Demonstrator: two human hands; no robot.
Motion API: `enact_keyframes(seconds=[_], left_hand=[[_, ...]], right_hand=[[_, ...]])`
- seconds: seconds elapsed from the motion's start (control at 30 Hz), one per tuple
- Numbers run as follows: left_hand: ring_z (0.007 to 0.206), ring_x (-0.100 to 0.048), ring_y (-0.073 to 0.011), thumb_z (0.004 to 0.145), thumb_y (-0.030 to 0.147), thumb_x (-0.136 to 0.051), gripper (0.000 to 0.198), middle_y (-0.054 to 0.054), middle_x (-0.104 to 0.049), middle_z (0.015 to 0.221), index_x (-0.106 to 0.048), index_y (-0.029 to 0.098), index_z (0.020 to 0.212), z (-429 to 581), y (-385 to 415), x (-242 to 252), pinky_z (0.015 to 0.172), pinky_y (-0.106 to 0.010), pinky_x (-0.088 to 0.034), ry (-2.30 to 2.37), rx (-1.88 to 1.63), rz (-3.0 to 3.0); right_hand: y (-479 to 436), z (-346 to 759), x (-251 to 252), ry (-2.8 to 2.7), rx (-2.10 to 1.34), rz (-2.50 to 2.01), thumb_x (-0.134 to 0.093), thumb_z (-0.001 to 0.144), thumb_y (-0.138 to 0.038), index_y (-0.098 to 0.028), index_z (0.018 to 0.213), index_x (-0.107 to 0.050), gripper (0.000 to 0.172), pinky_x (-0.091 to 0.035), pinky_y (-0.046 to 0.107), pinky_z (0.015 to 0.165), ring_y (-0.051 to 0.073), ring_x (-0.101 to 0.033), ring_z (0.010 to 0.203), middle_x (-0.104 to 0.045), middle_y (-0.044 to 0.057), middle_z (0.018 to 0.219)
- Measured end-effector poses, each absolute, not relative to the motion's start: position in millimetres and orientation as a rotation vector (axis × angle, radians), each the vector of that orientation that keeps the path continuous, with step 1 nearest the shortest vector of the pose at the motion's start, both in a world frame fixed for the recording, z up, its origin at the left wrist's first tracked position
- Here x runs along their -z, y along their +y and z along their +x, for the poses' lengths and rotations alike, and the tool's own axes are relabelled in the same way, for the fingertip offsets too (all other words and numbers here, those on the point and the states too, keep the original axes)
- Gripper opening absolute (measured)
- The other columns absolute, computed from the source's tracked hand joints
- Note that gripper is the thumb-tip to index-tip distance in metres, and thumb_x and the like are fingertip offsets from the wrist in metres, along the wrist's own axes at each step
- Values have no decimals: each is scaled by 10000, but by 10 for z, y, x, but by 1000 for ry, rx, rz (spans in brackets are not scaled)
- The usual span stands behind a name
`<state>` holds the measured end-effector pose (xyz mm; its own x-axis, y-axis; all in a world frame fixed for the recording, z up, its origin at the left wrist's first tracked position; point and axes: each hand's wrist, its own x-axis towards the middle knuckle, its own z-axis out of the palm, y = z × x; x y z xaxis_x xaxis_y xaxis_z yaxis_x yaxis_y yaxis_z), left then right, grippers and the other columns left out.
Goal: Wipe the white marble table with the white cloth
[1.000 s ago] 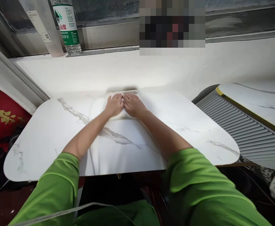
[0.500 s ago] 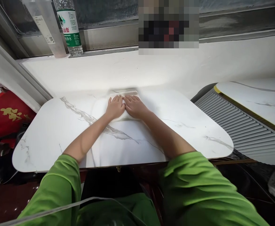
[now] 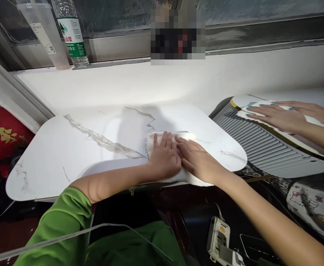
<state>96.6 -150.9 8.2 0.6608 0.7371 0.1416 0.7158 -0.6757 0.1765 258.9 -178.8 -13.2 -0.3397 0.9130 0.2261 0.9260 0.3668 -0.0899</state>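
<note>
**Along the near edge of a white, grey-veined, marble-look table, a soft white fabric cloth is now pressed by 2 hands**

Palm-down on the cloth, the left hand and the right hand are laid side by side with fingers stretched out. Neither is curled round anything: the cloth is pressed, not clasped. Whether any fold is pinched beneath cannot be told, as the undersides are hidden.

Within the last 0.5 s, the cloth has been brought from the far side, close by the plain white wall, toward the person and to the right. A lower corner has reached the near rim; whether it hangs over cannot be made out. Veining that had been covered at the far side is exposed. For the work in hand, this is judged to mean that a different part of the surface is being gone over.

To the right, another person's 2 hands have come into view, laid on white material on another table with a ribbed grey side. Above the wall, a clear plastic bottle with a green-and-white label is stood beside a tall translucent plastic container. Below the near rim, a white rectangular power strip can be seen.
</note>
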Motion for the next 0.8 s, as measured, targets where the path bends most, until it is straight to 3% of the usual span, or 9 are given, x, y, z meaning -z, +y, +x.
enact_keyframes(seconds=[0.17,0.4,0.6,0.8], left_hand=[[1518,-212,-308,979,258,-301,563,-190,-325,1598,-387,10,1477,1261,-1357,-81,1249,-549,-109,1295,-298,2661],[1525,-198,-263,991,235,-235,583,-163,-289,1619,-311,-1,1520,1523,-570,-57,1256,-498,-104,1374,-286,2567],[1508,-250,-221,991,225,-237,556,-127,-331,1608,-352,60,1510,1563,209,-34,1254,-470,-121,1410,-317,2571],[1491,-284,-215,984,209,-261,531,-106,-375,1589,-401,104,1485,1557,616,-39,1252,-468,-131,1460,-351,2541]], right_hand=[[-1509,2832,186,-2223,-31,-1724,-362,868,-197,-207,1462,-444,600,-402,526,1129,266,-482,1375,-540,77,1478],[-656,2981,228,-2153,77,-1660,-366,828,-154,-126,1337,-553,544,-418,485,1103,275,-557,1271,-610,125,1390],[84,2893,115,-2149,84,-1715,-366,838,-158,-124,1241,-612,474,-450,435,1038,291,-616,1165,-685,137,1253],[554,2861,95,-2153,47,-1712,-375,801,-143,-116,1233,-616,495,-456,409,1005,299,-607,1160,-681,153,1245]])
